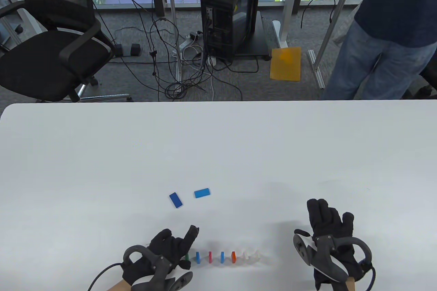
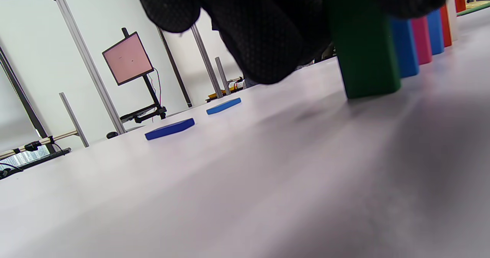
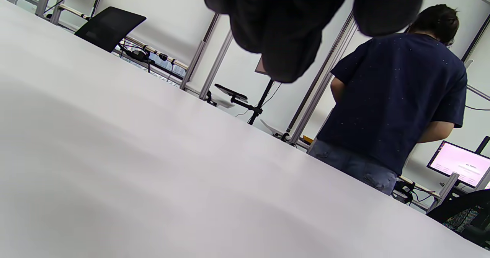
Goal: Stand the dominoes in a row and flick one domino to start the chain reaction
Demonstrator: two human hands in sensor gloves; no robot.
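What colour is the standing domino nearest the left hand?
Dark green domino, right by the left hand; clearest in the left wrist view.

Table view: high, looking down across the tabletop (image 1: 218,141).
Left wrist view: skims the tabletop, shares the dominoes (image 2: 367,55).
Right wrist view: low, tilted, facing outward.

- Black knitted cloth gloves on left hand (image 1: 164,246) and right hand (image 1: 327,222), fine-textured weave.
- Smooth, matt white table (image 1: 218,147), faintly sheened.
- Matt, smooth-faced dominoes: green domino (image 2: 363,51), dark blue domino (image 1: 175,200), light blue domino (image 1: 202,192).
- Mesh-backed office chair (image 1: 51,42).
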